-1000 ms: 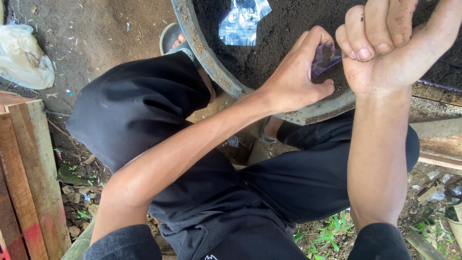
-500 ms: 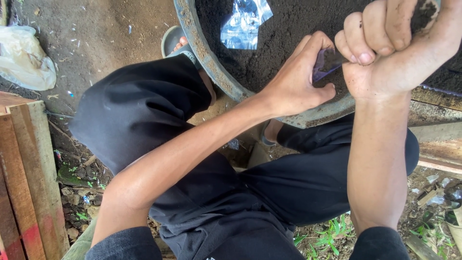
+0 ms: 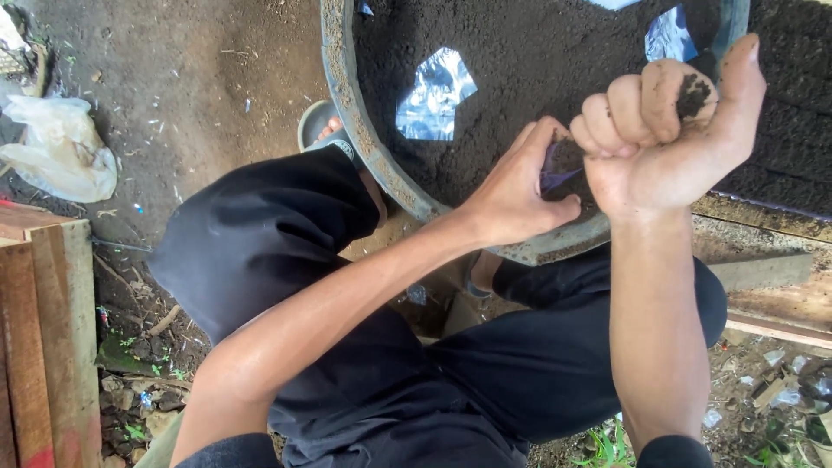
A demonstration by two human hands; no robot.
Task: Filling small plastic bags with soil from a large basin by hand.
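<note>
I squat over a round basin (image 3: 347, 113) filled with dark soil (image 3: 529, 61). My left hand (image 3: 516, 195) pinches a small dark plastic bag (image 3: 555, 166) open at the basin's near rim. Right beside it, my right hand (image 3: 667, 130) is closed into a fist on a clump of soil, with dirt showing between the fingers and the thumb pointing up. The fist sits just above and to the right of the bag's mouth. Most of the bag is hidden behind both hands.
Scraps of shiny plastic (image 3: 433, 91) lie on the soil in the basin. A white plastic bag (image 3: 61, 147) lies on the bare ground at left. Wooden planks (image 3: 39, 338) stand at the lower left. A sandalled foot (image 3: 329, 134) rests beside the basin. Filled dark bags (image 3: 784, 104) line the right.
The view has shifted so more of the basin shows. My right fist has come down closer to the small bag, which my left hand keeps holding.
</note>
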